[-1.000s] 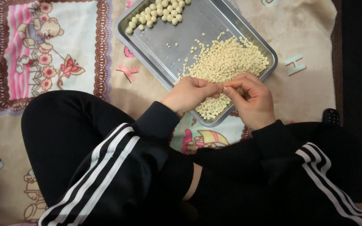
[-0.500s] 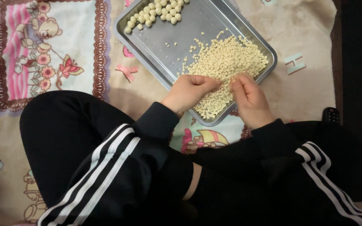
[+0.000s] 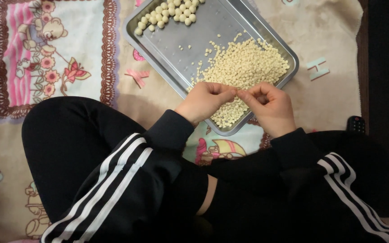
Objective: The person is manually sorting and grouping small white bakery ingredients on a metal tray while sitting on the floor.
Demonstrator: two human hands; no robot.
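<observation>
head view: left hand and right hand meet fingertip to fingertip, both curled closed, pinching something too small to tell; the heap of small pale pieces lies just beyond and beneath them in the metal tray; round pale balls sit well beyond

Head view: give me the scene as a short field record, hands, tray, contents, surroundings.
left hand: fingers curled, tips pinched together, over the near edge of the tray
right hand: pinched too, fingertips meeting the left's
held item: too small to tell
tray: metal, rectangular, on the blanket
small pellets: pale heap at the tray's near right
round balls: larger, clustered at the far corner
blanket: patterned, beige
remote: dark, at right
</observation>
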